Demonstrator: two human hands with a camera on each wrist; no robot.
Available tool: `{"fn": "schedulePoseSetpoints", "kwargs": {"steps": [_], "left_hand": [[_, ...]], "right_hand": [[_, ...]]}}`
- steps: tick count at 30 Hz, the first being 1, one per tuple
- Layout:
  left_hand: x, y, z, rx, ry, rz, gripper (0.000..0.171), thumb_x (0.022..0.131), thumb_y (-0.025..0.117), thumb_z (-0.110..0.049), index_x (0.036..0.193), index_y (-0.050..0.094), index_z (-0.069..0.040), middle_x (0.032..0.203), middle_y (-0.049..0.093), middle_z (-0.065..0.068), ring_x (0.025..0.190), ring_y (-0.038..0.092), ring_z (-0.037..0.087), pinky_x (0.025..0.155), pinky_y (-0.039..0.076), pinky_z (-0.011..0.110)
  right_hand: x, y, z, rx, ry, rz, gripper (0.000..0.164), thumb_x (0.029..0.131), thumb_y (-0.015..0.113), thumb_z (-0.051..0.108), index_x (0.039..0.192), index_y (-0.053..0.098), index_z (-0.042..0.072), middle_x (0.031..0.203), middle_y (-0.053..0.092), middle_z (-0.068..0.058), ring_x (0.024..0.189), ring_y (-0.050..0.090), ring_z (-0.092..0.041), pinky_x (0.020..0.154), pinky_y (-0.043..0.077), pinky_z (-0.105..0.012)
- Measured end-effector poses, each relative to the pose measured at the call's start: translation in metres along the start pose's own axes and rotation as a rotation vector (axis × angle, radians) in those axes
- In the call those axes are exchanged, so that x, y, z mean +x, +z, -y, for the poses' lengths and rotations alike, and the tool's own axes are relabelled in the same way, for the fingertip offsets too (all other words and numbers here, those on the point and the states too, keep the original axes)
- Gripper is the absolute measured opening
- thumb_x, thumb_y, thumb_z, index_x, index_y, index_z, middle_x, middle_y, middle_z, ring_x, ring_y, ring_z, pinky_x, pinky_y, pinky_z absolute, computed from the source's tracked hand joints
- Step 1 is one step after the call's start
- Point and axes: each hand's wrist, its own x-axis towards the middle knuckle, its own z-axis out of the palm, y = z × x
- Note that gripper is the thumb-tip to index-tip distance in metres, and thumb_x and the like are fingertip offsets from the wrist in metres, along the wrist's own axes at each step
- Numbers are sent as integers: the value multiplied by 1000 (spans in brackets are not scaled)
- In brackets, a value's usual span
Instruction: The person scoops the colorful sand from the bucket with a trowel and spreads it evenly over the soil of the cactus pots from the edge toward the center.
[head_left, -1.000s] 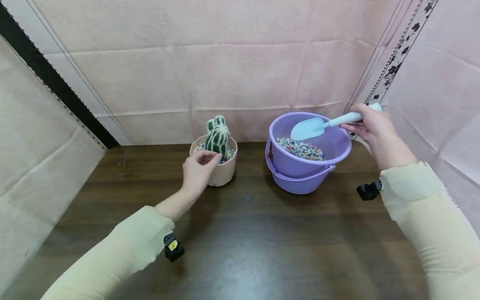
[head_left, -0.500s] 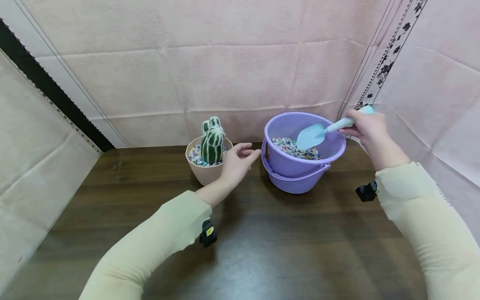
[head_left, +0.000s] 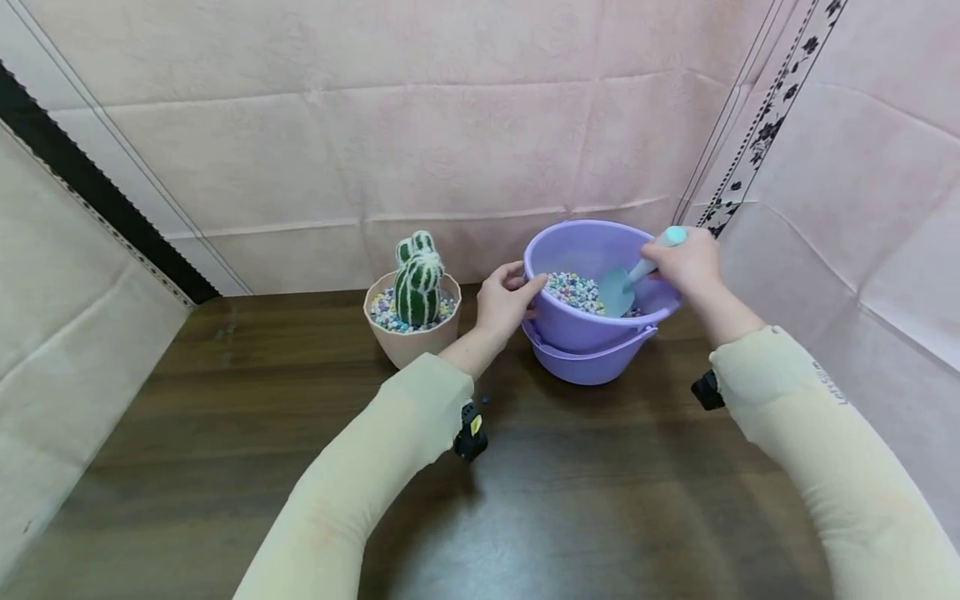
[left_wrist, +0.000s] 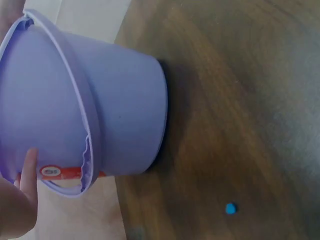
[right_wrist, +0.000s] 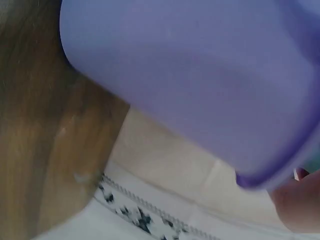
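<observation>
A purple bucket (head_left: 592, 335) with its handle hanging down at the front holds small multicoloured beads (head_left: 573, 292). My left hand (head_left: 504, 302) grips the bucket's left rim; in the left wrist view a finger (left_wrist: 30, 172) lies against the outer wall. My right hand (head_left: 690, 260) grips the handle of a light blue trowel (head_left: 617, 292) over the bucket's right side. The trowel's blade points down into the bucket, its tip at the beads. Left of the bucket stands a beige pot (head_left: 411, 346) with a green, white-striped knitted cactus (head_left: 417, 292) among similar beads.
A single blue bead (left_wrist: 231, 208) lies on the dark wooden table (head_left: 555, 500) in front of the bucket. Pale cloth walls (head_left: 465, 158) rise behind the table and along both sides, close to the bucket's back.
My left hand has moved right from the cactus pot to the bucket's rim and taken hold there. My right hand has moved left and tipped the trowel's blade down into the bucket.
</observation>
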Motion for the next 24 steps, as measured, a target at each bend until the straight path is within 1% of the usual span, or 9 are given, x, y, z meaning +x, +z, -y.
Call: {"fn": "schedulePoseSetpoints", "kwargs": {"steps": [3, 6, 7, 11, 15, 19, 22, 24], "left_hand": [[6, -1, -1, -53, -19, -15, 42, 82, 73, -22, 121, 61, -10, 107, 69, 8, 83, 69, 18, 66, 60, 32], [9, -2, -4, -91, -49, -35, 38, 82, 72, -17, 119, 63, -10, 108, 70, 8, 81, 69, 16, 65, 60, 31], [5, -2, -12, -92, -81, -40, 36, 83, 70, -12, 119, 63, -8, 111, 69, 9, 82, 68, 16, 67, 60, 32], [4, -2, -16, -108, -116, -25, 39, 84, 68, -9, 123, 61, -6, 116, 67, 13, 75, 65, 12, 64, 60, 30], [3, -2, -18, -107, -118, -13, 40, 84, 68, -10, 123, 60, -6, 118, 66, 14, 78, 65, 13, 67, 60, 33], [4, -1, -17, -100, -117, -25, 39, 84, 69, -11, 122, 61, -7, 117, 66, 13, 82, 65, 15, 71, 60, 36], [5, 0, -16, -95, -116, -24, 38, 84, 69, -10, 122, 61, -7, 116, 66, 13, 83, 65, 16, 68, 60, 33], [5, 1, -16, -91, -115, -21, 38, 84, 69, -11, 122, 61, -7, 116, 66, 13, 83, 65, 16, 63, 60, 29]], "right_hand": [[-5, 12, 5, -35, -36, 28, 30, 80, 61, 18, 102, 62, -4, 65, 59, 7, 42, 57, 1, 50, 52, -15], [-10, 22, 9, -47, -76, 48, 29, 80, 60, 18, 98, 64, -4, 66, 62, 4, 43, 58, 0, 49, 50, -13], [-12, 24, 10, -44, -77, 45, 29, 79, 60, 18, 98, 64, -4, 67, 62, 3, 43, 57, 1, 49, 49, -12], [-15, 25, 10, 9, -61, 47, 30, 79, 59, 17, 99, 63, -5, 70, 62, 0, 41, 57, 0, 49, 50, -13], [-17, 22, 11, 121, -19, 79, 27, 80, 57, 14, 98, 60, -6, 68, 59, 2, 42, 59, -3, 52, 55, -18], [-16, 19, 14, 297, 51, 104, 16, 81, 57, 10, 92, 55, -1, 64, 59, 5, 47, 64, -9, 58, 58, -25], [-14, 17, 14, 425, 119, 114, 13, 82, 58, 9, 90, 49, 3, 67, 59, 4, 50, 66, -12, 61, 59, -27], [-13, 15, 14, 475, 162, 110, 15, 82, 57, 9, 91, 47, 5, 74, 58, 0, 51, 66, -13, 62, 59, -27]]}}
